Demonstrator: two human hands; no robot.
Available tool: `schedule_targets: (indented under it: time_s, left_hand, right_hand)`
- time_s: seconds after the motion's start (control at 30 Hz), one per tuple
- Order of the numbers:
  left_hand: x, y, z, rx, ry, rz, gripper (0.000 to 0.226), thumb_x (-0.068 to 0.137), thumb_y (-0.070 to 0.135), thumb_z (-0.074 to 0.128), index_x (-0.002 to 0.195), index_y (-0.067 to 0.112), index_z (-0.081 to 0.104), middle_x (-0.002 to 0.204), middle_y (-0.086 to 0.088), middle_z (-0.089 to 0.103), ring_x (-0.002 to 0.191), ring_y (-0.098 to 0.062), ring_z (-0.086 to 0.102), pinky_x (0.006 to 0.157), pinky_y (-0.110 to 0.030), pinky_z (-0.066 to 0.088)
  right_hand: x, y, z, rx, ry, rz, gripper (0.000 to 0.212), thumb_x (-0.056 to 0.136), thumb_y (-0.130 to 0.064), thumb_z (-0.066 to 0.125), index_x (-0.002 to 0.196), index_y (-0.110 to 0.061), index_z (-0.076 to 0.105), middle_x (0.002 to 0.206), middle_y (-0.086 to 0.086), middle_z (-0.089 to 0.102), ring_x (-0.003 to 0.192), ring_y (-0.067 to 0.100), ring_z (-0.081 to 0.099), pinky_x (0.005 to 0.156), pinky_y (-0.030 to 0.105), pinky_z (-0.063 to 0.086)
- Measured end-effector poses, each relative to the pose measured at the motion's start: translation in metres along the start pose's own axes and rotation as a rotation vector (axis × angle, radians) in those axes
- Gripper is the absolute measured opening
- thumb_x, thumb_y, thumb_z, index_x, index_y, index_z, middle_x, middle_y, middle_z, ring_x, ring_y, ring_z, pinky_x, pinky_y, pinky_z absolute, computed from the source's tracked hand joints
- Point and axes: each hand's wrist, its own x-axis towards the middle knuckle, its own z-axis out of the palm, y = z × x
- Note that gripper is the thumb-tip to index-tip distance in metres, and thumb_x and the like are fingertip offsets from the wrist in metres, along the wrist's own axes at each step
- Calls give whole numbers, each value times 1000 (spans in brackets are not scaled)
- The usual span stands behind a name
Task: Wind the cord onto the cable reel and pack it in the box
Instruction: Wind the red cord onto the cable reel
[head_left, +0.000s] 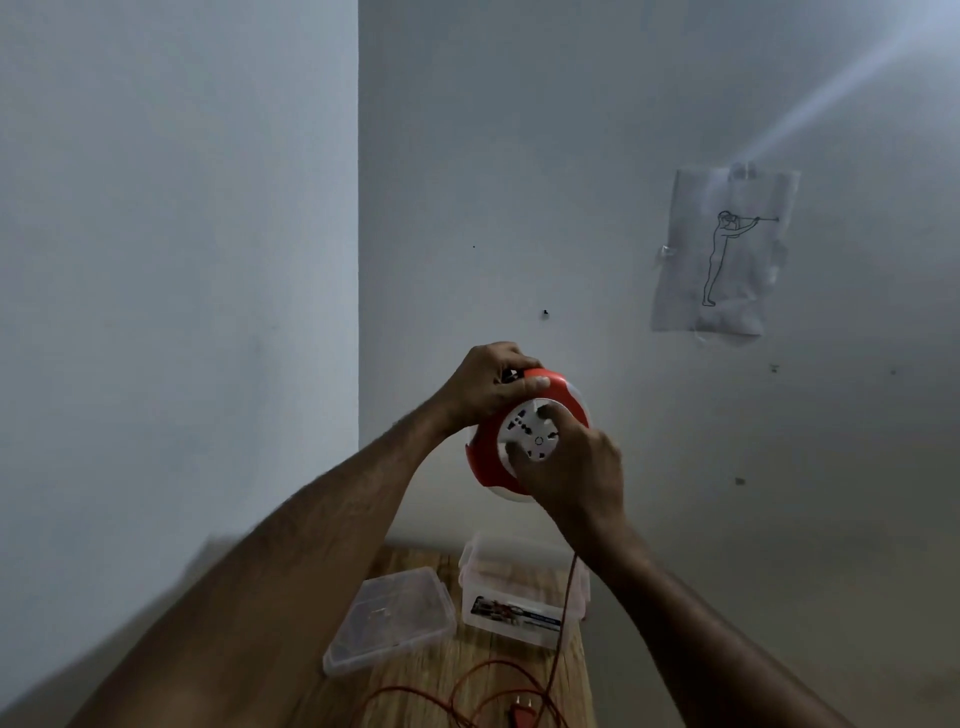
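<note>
I hold a red and white cable reel (485, 452) up in the air in front of the wall. My left hand (488, 384) grips its upper rim. My right hand (571, 467) rests on the white socket face (527, 431), fingers pressed into its recesses. A thin red cord (569, 597) hangs from the reel down to the wooden table (410, 691), where it lies in loose loops (467, 691) ending in a red plug (522, 714). A clear plastic box (514, 608) with a printed label stands open on the table below the reel.
The box's clear lid (389, 618) lies flat to the left of the box. The narrow table stands in a room corner between two pale walls. A paper sheet with a line drawing (722, 254) is taped to the right wall.
</note>
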Motion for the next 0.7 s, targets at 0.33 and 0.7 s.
schedule_targets:
  time_s: [0.33, 0.7]
  left_hand:
    - [-4, -2, 11, 37, -104, 6, 44, 88, 44, 68, 118, 12, 69, 96, 1, 64, 86, -9, 63, 76, -26, 56]
    - [-8, -12, 2, 35, -74, -22, 37, 89, 44, 66, 113, 15, 71, 90, 1, 64, 80, -7, 62, 72, -28, 56]
  right_hand:
    - [-5, -36, 28, 1184, 259, 1459, 64, 71, -32, 90, 118, -7, 54, 105, 18, 68, 80, 30, 76, 60, 42, 64]
    - [-9, -39, 6, 967, 68, 1065, 26, 92, -18, 69, 113, -8, 58, 95, 16, 75, 74, 23, 75, 64, 37, 63]
